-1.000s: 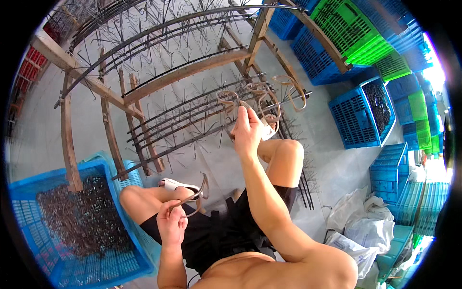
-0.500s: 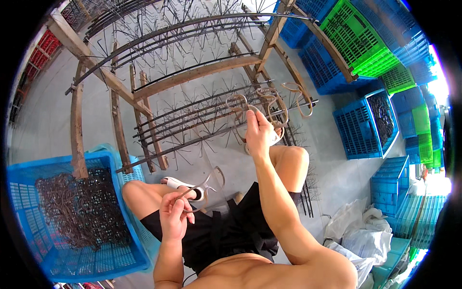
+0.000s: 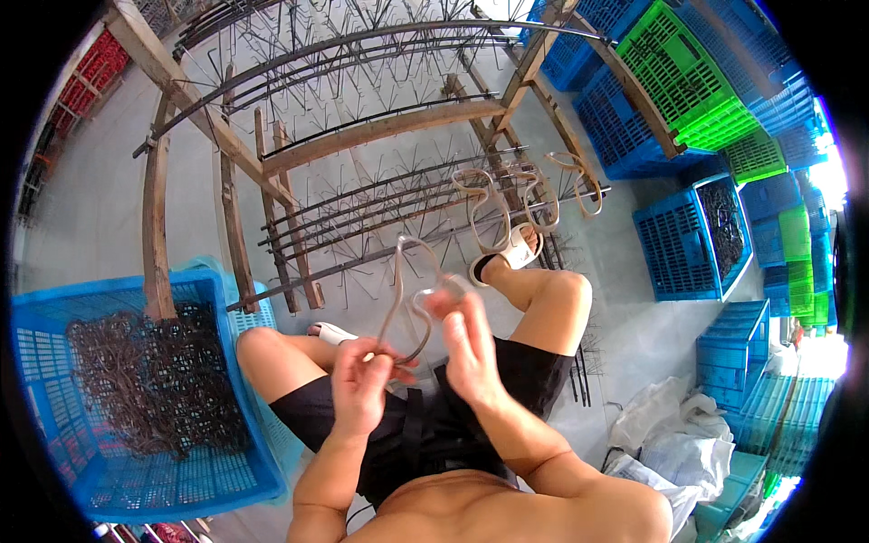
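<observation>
In front of my lap, my left hand (image 3: 362, 378) pinches the lower end of a thin, beige, wavy loop (image 3: 398, 281), which stands up from the fingers. My right hand (image 3: 466, 342) is close at the loop's right side, its fingertips smeared by motion; whether they grip it is unclear. Beyond the hands, three similar loops hang near the right end of a dark rod on the rack: the left loop (image 3: 497, 237), the middle loop (image 3: 553, 215) and the right loop (image 3: 596, 204).
A wooden rack (image 3: 389, 132) with dark rods and many wire hooks stands ahead. At left, a blue basket (image 3: 258, 457) holds a tangle of dark, thin loops (image 3: 154, 389). Blue and green crates (image 3: 674, 77) are stacked at right, near a blue crate (image 3: 674, 249) and white plastic bags (image 3: 688, 457).
My right hand has come back from the rack toward my left hand, leaving a loop hanging there. My left hand has moved right and raised its loop upright.
</observation>
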A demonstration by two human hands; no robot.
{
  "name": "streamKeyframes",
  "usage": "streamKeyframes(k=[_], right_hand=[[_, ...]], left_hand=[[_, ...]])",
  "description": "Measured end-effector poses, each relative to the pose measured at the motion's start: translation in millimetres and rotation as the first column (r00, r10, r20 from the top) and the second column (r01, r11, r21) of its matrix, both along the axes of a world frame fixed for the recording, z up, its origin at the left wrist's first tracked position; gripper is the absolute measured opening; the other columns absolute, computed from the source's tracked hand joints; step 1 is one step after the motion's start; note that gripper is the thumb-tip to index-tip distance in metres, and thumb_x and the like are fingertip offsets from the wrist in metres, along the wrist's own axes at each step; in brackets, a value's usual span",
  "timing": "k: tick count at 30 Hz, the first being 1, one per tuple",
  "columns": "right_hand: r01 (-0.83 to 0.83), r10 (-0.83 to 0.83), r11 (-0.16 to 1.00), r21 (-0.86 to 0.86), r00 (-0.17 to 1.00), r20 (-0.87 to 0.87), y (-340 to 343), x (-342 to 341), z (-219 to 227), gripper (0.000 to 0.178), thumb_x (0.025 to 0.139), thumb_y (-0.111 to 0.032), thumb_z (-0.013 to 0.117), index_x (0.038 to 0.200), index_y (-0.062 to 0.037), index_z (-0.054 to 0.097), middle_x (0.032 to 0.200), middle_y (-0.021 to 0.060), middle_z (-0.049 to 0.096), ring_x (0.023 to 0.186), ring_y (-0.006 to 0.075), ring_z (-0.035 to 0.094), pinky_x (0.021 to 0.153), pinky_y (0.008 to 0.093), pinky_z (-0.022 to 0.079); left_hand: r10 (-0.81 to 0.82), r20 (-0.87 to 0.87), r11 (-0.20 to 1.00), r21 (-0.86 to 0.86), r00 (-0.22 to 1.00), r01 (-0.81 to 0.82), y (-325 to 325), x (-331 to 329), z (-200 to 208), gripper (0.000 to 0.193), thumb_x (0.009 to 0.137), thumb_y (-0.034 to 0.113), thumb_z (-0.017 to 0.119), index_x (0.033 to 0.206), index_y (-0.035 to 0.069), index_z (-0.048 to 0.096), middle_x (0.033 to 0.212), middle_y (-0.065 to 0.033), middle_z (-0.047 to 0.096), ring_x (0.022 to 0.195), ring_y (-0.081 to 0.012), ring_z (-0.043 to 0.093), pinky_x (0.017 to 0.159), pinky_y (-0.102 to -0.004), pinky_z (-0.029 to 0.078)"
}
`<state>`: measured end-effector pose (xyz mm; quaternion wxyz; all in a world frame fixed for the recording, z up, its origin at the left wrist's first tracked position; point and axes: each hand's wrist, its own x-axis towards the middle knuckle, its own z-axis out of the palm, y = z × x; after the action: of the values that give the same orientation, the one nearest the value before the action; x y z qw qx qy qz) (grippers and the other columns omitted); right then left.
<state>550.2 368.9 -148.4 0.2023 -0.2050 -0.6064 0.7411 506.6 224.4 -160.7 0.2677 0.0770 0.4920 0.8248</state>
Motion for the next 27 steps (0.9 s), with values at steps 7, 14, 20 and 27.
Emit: streamKeyframes(k=[7,14,20,27], right_hand=[[0.002,-0.002,1.0,0.009,0.998,-0.063,-4.7,-41.5,0.6,0.018,0.096,-0.01,0.041,0.107,0.0013,0.047,0.079,0.0047,0.056,0.068,0.0089,0.051,0.063,0.0205,0.042],[0.025,-0.064,0.581,0.813,0.998,0.015,-26.0,-38.9,30.3,0.036,0.086,-0.009,0.054,0.119,0.0017,0.046,0.091,0.0134,0.051,0.088,0.0336,0.051,0.086,0.044,0.039],[-0.743,0.795,0.503,0.44,0.598,0.102,8.9,-43.3,14.9,0.016,0.084,-0.015,0.062,0.094,-0.0023,0.061,0.076,0.008,0.061,0.069,0.0193,0.06,0.062,0.0331,0.048],[0.429,-0.392,0.892,0.145,0.892,-0.225,48.2,-89.7,-32.1,0.02,0.093,-0.018,0.052,0.085,0.0009,0.052,0.051,0.0026,0.051,0.044,0.0087,0.049,0.042,0.0218,0.04]], left_hand=[[-0.049,-0.126,0.978,-0.205,0.991,0.022,-21.3,-22.4,1.1,0.018,0.094,0.011,0.045,0.107,-0.001,0.05,0.103,-0.0101,0.058,0.084,-0.0157,0.06,0.074,-0.0284,0.05],[0.016,-0.249,0.88,-0.456,0.968,-0.131,-51.4,-23.7,-1.7,0.02,0.092,0.001,0.045,0.11,-0.003,0.051,0.078,-0.0056,0.06,0.062,-0.0094,0.054,0.055,-0.0227,0.044],[-0.284,-0.301,0.903,-0.403,0.91,0.149,-92.6,-54.0,23.9,0.024,0.074,-0.004,0.061,0.097,-0.001,0.056,0.074,0.0012,0.056,0.062,-0.0088,0.054,0.058,-0.0189,0.044],[0.05,-0.435,-0.44,-0.818,0.899,-0.372,-284.5,-163.1,-113.1,0.047,0.083,0.037,0.058,0.114,0.003,0.05,0.106,-0.0183,0.052,0.094,-0.0341,0.054,0.084,-0.042,0.043]])
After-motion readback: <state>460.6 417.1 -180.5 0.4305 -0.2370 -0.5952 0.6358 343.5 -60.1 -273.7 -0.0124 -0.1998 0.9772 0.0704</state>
